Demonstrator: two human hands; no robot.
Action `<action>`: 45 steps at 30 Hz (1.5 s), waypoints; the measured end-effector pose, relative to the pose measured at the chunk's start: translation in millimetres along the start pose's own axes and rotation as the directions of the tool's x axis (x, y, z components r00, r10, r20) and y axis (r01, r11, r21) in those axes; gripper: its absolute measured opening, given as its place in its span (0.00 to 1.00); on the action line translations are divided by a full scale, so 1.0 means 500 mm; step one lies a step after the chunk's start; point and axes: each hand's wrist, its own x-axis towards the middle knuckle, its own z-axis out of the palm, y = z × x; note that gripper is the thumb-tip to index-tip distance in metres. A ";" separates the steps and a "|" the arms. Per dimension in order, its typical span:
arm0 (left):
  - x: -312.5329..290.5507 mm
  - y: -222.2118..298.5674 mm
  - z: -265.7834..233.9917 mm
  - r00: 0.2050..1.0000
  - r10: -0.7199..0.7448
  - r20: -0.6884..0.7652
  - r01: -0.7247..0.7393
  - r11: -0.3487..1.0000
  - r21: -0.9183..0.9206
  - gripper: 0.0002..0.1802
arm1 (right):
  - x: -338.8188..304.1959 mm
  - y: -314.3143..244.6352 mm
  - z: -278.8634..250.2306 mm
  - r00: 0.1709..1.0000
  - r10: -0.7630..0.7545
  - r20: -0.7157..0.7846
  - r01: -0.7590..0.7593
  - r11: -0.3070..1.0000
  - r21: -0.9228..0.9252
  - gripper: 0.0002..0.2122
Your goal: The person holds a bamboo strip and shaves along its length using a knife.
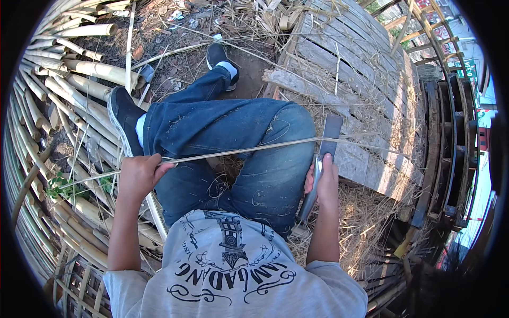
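Observation:
My left hand (139, 174) is closed around a long thin bamboo strip (238, 151). The strip runs over my thighs in jeans, its left end reaching past my wrist and its right part out over the wooden boards. In my right hand (327, 177), beside my right knee, is a broad-bladed knife (333, 126) gripped by its handle, blade pointing away from me. Strip and blade cross just above that hand; I cannot tell whether the edge cuts into the strip. Thin bamboo shavings cling to my jeans (212, 127).
Bamboo poles (90, 69) lie stacked along the left side. A weathered plank platform (360, 69) with straw-like shavings stands at the right. More shavings (355, 233) cover the ground by my right arm. Dark wooden frames (448, 153) rise at the far right.

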 end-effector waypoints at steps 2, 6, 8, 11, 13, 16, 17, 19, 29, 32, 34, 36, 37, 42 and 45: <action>-0.001 0.003 0.001 1.000 -0.007 -0.019 0.007 1.000 -0.001 0.23 | -0.008 -0.011 0.017 0.984 -0.088 -0.155 0.062 0.985 -0.163 0.27; 0.004 0.026 0.010 0.998 0.020 -0.056 -0.023 0.998 -0.052 0.23 | -0.010 -0.009 -0.009 0.944 0.113 0.310 -0.117 0.993 -0.008 0.27; 0.022 0.050 0.015 0.998 0.029 -0.052 -0.032 0.998 -0.054 0.23 | -0.024 -0.020 0.020 0.969 0.100 0.227 -0.098 0.995 -0.020 0.27; 0.027 0.045 0.014 0.999 0.031 -0.037 -0.033 0.997 -0.071 0.23 | -0.022 -0.017 0.017 0.989 0.081 0.126 -0.086 0.996 0.036 0.26; 0.021 0.037 0.011 0.999 0.024 -0.023 -0.026 0.996 -0.081 0.23 | -0.025 -0.004 0.005 0.999 0.015 0.030 -0.018 0.991 0.136 0.26; 0.011 0.035 0.011 1.000 0.025 -0.005 -0.025 0.998 -0.064 0.23 | 0.000 -0.030 -0.028 0.991 -0.059 -0.121 0.075 0.988 0.133 0.26; 0.009 0.036 0.013 1.000 0.018 -0.008 -0.019 0.998 -0.067 0.23 | 0.007 -0.037 -0.035 0.985 -0.090 -0.146 0.109 0.986 0.129 0.26; 0.010 0.035 0.013 1.000 0.017 -0.010 -0.018 0.997 -0.070 0.23 | 0.001 -0.045 -0.034 0.992 -0.056 -0.110 0.067 0.993 0.097 0.26; 0.021 0.061 0.022 1.000 0.007 -0.027 -0.009 0.999 -0.051 0.22 | -0.019 -0.043 -0.035 0.997 0.043 -0.064 -0.048 0.996 -0.075 0.24; 0.024 0.075 0.021 1.000 0.010 -0.015 -0.011 0.998 -0.066 0.22 | -0.006 -0.060 -0.045 0.993 -0.024 -0.119 0.049 0.976 0.214 0.24; 0.028 0.078 0.024 1.000 0.014 -0.006 -0.014 0.997 -0.072 0.23 | -0.011 -0.039 -0.032 0.997 -0.004 -0.074 0.012 0.995 0.102 0.24; 0.032 0.067 0.031 1.000 0.015 -0.022 -0.017 0.998 -0.056 0.22 | -0.011 -0.034 -0.040 0.997 0.070 0.010 -0.070 0.997 -0.034 0.24; 0.031 0.070 0.032 1.000 0.015 -0.019 -0.016 0.998 -0.057 0.22 | -0.009 -0.038 -0.049 0.997 0.074 0.009 -0.073 0.997 -0.034 0.24; 0.039 0.087 0.040 1.000 0.017 0.022 -0.016 0.998 -0.053 0.23 | -0.010 -0.026 -0.025 1.000 -0.006 -0.026 0.007 1.000 0.022 0.23; 0.035 0.085 0.030 0.998 -0.019 0.053 0.025 0.992 -0.121 0.22 | -0.008 -0.038 -0.031 1.000 0.004 0.009 -0.004 0.999 0.033 0.23</action>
